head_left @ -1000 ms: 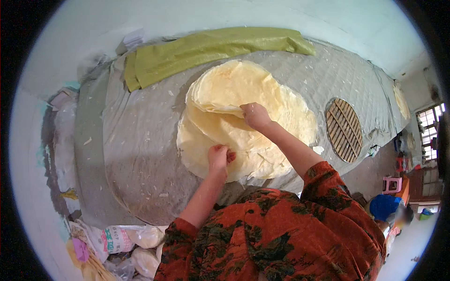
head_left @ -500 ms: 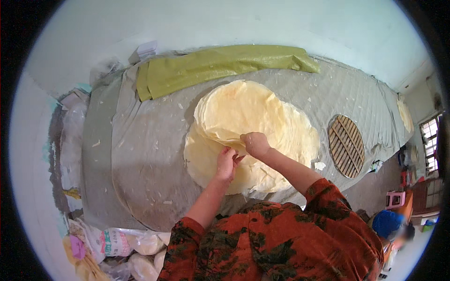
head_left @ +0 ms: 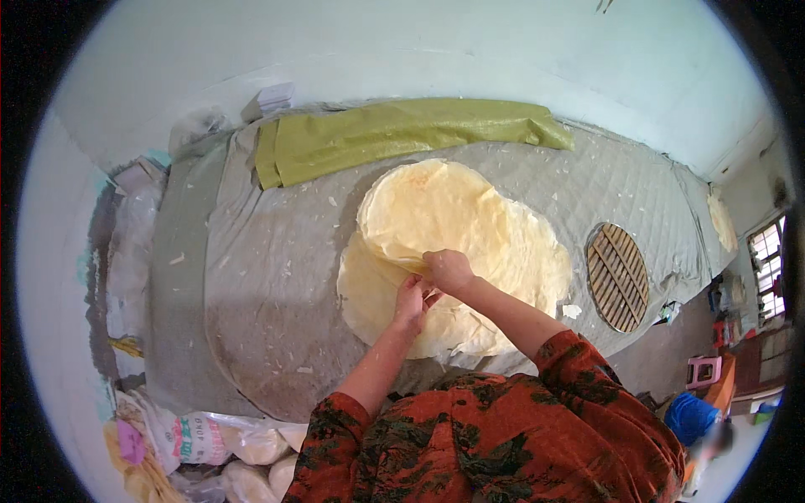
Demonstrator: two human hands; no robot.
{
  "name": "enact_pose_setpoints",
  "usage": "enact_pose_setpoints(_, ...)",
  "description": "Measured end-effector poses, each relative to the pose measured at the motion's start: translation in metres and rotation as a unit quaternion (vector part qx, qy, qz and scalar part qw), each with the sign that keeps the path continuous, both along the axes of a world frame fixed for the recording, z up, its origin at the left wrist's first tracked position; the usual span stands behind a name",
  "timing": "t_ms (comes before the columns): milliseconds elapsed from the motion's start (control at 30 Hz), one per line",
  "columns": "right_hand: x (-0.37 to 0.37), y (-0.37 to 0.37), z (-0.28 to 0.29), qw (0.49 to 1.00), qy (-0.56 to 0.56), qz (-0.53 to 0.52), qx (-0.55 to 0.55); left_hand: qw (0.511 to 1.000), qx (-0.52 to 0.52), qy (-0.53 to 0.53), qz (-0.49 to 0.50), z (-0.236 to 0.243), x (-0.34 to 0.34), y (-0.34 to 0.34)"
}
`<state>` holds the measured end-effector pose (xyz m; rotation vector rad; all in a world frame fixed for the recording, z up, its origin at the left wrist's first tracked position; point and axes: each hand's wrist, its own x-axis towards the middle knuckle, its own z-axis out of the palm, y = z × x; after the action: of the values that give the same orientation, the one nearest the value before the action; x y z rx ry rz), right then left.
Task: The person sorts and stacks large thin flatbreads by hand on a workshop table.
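A pile of thin, pale yellow round flatbread sheets [head_left: 503, 251] lies on a grey quilted cloth [head_left: 251, 318], with the upper layers lying as an overlapping flap toward the back. My right hand [head_left: 446, 272] is closed on the lower edge of that flap. Just below and left of it, my left hand [head_left: 415, 298] has its fingers curled at the same folded edge, thumb and fingers gripping the sheets. The hands are nearly touching, and some fingertips are hidden among the layers.
A folded olive-green sheet [head_left: 402, 126] lies along the back wall. A round slatted wooden board [head_left: 618, 277] sits right of the pile. Plastic bags [head_left: 256, 440] lie at lower left. A pink stool [head_left: 703, 370] and blue container [head_left: 688, 415] stand on the floor at right.
My left hand has moved up and rightward to meet my right hand at the flap's edge. The right hand keeps its hold. The whole view has shifted, so the pile appears lower.
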<state>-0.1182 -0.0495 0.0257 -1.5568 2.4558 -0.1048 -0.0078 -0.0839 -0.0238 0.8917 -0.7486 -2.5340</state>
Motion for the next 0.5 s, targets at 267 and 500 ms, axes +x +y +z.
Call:
enact_pose_setpoints(267,0.001,0.052,-0.01,0.955,0.025,0.077,-0.284,0.994,0.034,0.101,0.009,-0.03,0.004,-0.004)
enact_pose_setpoints(500,-0.093,0.003,0.043,0.987,0.066,-0.07,-0.125,0.988,-0.125,-0.083,0.034,-0.008,0.014,0.0)
